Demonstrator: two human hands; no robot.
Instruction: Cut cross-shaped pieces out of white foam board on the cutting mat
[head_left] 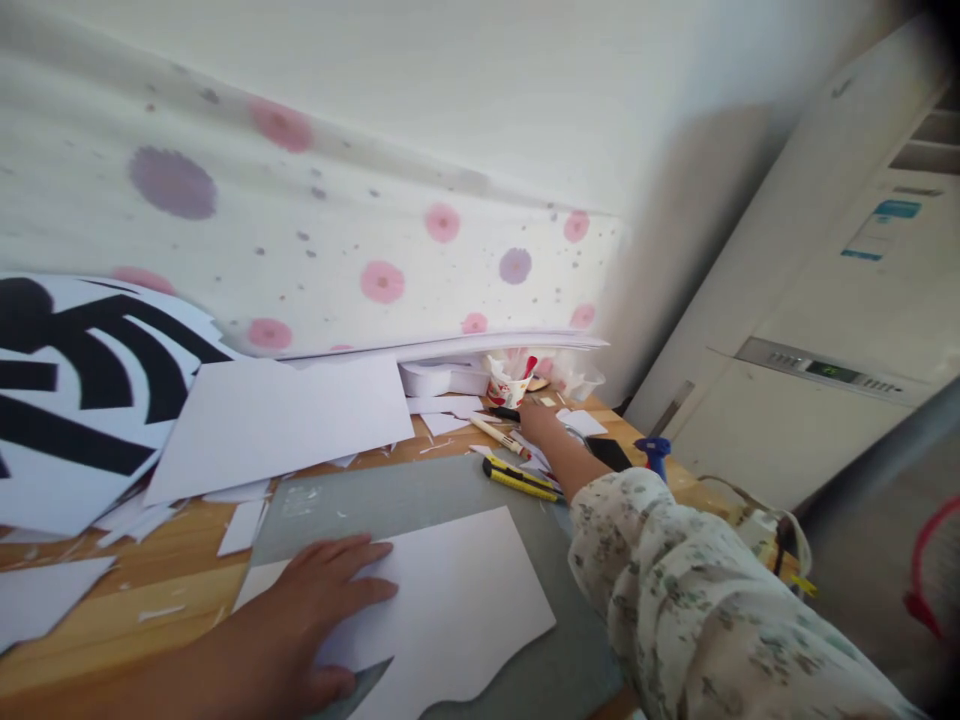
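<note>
My left hand (330,605) lies with spread fingers on a white sheet of card (457,590), which has one wavy cut edge. Under the card is a grey cutting mat (360,490). My right hand (538,422) reaches to the far right of the table, at a dark, slim object (504,412) whose kind I cannot make out. The fingers of that hand are mostly hidden, so its grip does not show. Just nearer than it lie a cream pen-like tool (499,436) and a yellow-and-black utility knife (521,479).
A patterned paper cup (508,383) holds a red-handled item. A blue glue gun (655,455) stands right of my forearm. White board (292,420) and a black-and-white cutout (97,400) lie at the left among paper scraps. Beyond the table is a white refrigerator (795,430).
</note>
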